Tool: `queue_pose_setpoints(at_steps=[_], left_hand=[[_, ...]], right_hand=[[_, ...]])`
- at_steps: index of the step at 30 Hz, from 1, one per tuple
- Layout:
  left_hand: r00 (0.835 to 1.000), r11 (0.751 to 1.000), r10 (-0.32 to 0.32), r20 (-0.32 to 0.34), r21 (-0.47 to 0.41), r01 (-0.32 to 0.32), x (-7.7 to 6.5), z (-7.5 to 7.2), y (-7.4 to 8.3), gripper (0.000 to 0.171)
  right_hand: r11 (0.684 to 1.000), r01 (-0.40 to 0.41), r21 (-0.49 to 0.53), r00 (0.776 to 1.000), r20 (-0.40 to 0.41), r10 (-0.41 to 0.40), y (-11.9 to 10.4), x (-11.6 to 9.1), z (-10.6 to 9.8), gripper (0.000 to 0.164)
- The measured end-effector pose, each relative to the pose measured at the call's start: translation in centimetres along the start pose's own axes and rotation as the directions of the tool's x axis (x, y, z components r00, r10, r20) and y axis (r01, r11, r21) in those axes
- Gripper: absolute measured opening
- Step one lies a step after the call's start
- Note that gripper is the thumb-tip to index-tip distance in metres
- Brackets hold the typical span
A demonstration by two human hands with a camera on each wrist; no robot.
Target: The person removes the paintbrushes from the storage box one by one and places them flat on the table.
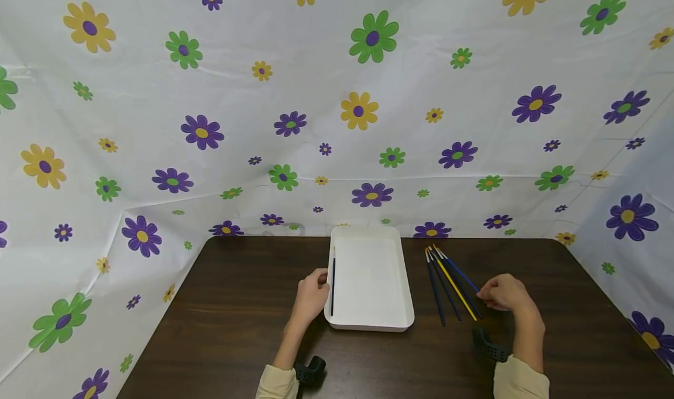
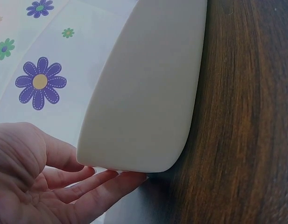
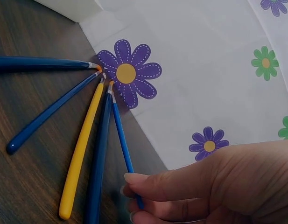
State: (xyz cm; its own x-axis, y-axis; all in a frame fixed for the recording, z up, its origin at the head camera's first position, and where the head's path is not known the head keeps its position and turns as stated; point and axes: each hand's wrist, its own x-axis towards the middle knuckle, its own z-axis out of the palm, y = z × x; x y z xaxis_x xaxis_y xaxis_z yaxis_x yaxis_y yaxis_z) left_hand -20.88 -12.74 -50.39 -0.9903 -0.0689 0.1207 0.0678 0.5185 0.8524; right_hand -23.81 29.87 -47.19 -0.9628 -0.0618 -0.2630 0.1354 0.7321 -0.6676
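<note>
My left hand [image 1: 312, 293] grips the left side of a white tray [image 1: 371, 276], its thumb near the rim and its fingers against the wall in the left wrist view. A slim dark paintbrush [image 1: 333, 282] lies lengthwise in the tray along that side. Over the table's right part, my right hand [image 1: 506, 293] pinches a thin bright-blue paintbrush [image 3: 122, 140] near its handle end. Beside it, a yellow paintbrush [image 3: 83, 149] and several dark blue paintbrushes [image 1: 436, 288] are fanned out, bristle ends together and pointing away from me.
The dark wooden table [image 1: 237, 329] ends at a white flowered sheet [image 1: 316, 83] behind it and at its sides. A black wrist mount [image 1: 310, 371] sits at the left wrist, another wrist mount [image 1: 492, 346] at the right.
</note>
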Motion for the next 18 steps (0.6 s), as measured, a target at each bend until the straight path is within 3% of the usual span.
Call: queue_pose_setpoints(at_steps=[18], left_hand=[[1.000,1.000,-0.013,0.001,0.002,0.013,0.02,0.04,0.05,0.033]], right_hand=[[1.000,-0.007,0.003,1.000,0.006,0.007,0.20,0.30,0.22,0.014]])
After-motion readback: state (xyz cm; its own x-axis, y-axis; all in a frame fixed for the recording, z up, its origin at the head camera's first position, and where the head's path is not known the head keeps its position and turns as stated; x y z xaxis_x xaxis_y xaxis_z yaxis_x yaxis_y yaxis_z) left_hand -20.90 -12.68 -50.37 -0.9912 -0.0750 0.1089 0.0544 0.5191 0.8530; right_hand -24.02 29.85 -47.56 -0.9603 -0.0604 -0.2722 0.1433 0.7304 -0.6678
